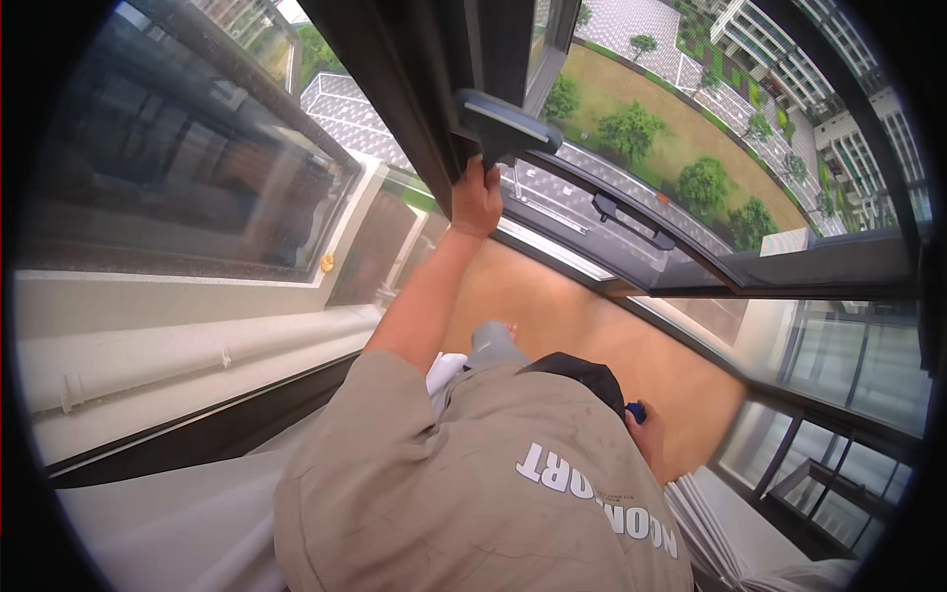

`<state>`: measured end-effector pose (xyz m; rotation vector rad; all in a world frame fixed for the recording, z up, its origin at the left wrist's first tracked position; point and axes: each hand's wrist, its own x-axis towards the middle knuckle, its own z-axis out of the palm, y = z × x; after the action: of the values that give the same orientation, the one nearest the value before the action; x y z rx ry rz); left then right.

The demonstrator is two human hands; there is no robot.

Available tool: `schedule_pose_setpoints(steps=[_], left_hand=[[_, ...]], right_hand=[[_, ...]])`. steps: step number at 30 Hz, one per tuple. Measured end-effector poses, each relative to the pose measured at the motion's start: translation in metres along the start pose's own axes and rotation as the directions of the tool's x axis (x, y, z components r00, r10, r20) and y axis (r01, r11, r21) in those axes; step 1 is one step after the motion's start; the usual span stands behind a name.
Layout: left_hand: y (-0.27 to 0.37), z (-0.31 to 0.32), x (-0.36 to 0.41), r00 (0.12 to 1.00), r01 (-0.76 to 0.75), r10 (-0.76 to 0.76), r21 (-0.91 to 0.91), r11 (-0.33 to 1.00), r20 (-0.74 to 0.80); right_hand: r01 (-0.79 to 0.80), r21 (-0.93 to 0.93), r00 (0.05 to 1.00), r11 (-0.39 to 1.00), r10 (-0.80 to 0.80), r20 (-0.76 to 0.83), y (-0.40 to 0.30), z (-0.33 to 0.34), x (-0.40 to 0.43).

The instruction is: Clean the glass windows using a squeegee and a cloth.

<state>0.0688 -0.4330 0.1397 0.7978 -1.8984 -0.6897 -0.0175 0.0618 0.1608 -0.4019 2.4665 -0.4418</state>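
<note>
My left hand point(477, 198) is raised on an outstretched arm and closed around the handle of a dark grey window squeegee point(510, 122). The squeegee's wide head lies across the dark window frame point(414, 81) and the edge of the glass; whether its blade touches the glass I cannot tell. Low at my right side, my right hand point(648, 423) holds a small dark blue object point(635, 411), mostly hidden by the fingers and my body. A black cloth or bag point(581, 376) hangs at my waist, and something white point(446, 370) shows beside my left hip.
Window handles point(632, 222) stick out from a dark frame before me, with trees and paving far below outside. Wooden floor point(547, 296) lies beneath me. A white pipe point(207, 355) runs along the outer wall at left. Gathered pale curtains point(710, 518) hang at lower right.
</note>
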Motion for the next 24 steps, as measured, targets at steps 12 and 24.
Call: schedule_pose_setpoints(steps=[12, 24], left_hand=[[0.068, 0.015, 0.056, 0.982, -0.143, 0.120, -0.165, 0.976, -0.143], [0.134, -0.031, 0.123, 0.944, -0.214, 0.198, -0.030, 0.976, -0.265]], right_hand=[[0.039, -0.002, 0.999, 0.999, -0.039, 0.000, 0.048, 0.011, 0.003], [0.061, 0.000, 0.998, 0.998, -0.061, -0.029, 0.039, 0.005, 0.007]])
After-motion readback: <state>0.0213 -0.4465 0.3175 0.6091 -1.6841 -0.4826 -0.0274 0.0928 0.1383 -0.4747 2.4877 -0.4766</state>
